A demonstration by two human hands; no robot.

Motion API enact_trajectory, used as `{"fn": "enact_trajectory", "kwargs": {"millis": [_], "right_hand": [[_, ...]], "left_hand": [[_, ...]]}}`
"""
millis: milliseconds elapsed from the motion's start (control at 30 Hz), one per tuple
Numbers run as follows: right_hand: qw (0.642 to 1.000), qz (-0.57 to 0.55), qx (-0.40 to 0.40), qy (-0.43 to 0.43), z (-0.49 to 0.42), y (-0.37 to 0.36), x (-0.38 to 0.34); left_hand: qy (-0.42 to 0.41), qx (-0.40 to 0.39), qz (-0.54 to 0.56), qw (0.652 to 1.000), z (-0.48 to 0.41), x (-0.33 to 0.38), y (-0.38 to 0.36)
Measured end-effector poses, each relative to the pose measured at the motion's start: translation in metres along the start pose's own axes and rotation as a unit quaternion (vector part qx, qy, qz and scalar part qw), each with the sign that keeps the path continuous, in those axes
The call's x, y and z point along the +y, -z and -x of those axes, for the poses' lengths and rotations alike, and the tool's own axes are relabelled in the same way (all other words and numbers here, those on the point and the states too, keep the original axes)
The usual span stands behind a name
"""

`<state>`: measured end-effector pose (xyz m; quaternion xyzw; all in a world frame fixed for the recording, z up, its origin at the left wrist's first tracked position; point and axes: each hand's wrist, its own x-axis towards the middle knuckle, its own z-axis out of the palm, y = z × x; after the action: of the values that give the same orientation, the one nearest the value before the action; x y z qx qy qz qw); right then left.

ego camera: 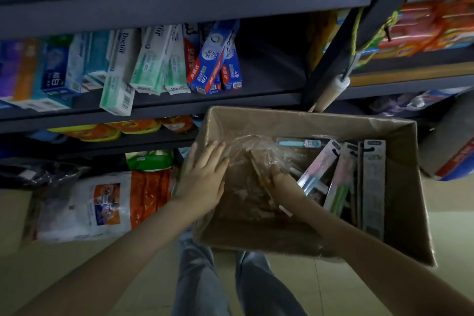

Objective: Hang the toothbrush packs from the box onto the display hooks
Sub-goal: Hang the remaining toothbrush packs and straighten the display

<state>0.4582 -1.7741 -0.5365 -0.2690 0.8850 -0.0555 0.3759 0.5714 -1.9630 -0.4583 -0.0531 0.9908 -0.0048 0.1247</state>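
Our left hand [205, 177] lay flat, fingers straight and close together, against the left wall of the cardboard box [282, 120]. Our right hand [283, 179] was down inside it, fingers hidden by crumpled clear plastic wrap [246, 151], so we could not tell its grip. The toothbrush packs [341, 177] stood on edge along the box's right side, just beside that hand, and toothpaste cartons [154, 59] crowded the shelf [205, 102] behind.

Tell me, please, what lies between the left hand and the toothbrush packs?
Head view: crumpled clear plastic wrap and the right hand lie between the left hand and the toothbrush packs.
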Motion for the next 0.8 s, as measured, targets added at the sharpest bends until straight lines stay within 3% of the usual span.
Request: {"fn": "enact_trajectory", "kwargs": {"millis": [167,300,367,500,633,733,800], "right_hand": [[1.000,0.021,-0.003,0.014,0.001,0.008,0.006],[0.990,0.131,0.049,0.005,-0.003,0.006,0.037],[0.986,0.158,0.030,-0.041,-0.004,0.008,0.058],[0.981,0.165,0.019,-0.098,-0.008,0.012,0.086],[0.976,0.210,0.028,-0.051,-0.015,0.003,0.089],[0.969,0.241,0.046,-0.037,-0.021,-0.002,0.089],[0.978,0.198,0.048,-0.049,-0.021,0.002,0.087]], "left_hand": [[0.055,-0.065,-0.114,0.990,-0.008,0.038,0.016],[-0.079,-0.109,-0.096,0.986,-0.041,0.068,-0.001],[-0.159,-0.165,-0.096,0.969,-0.059,0.075,-0.025],[-0.227,-0.239,-0.218,0.919,-0.082,0.076,-0.075],[-0.233,-0.219,-0.259,0.911,-0.086,0.074,-0.101],[-0.253,-0.196,-0.218,0.922,-0.089,0.079,-0.101],[-0.266,-0.197,-0.179,0.927,-0.093,0.086,-0.086]]}}
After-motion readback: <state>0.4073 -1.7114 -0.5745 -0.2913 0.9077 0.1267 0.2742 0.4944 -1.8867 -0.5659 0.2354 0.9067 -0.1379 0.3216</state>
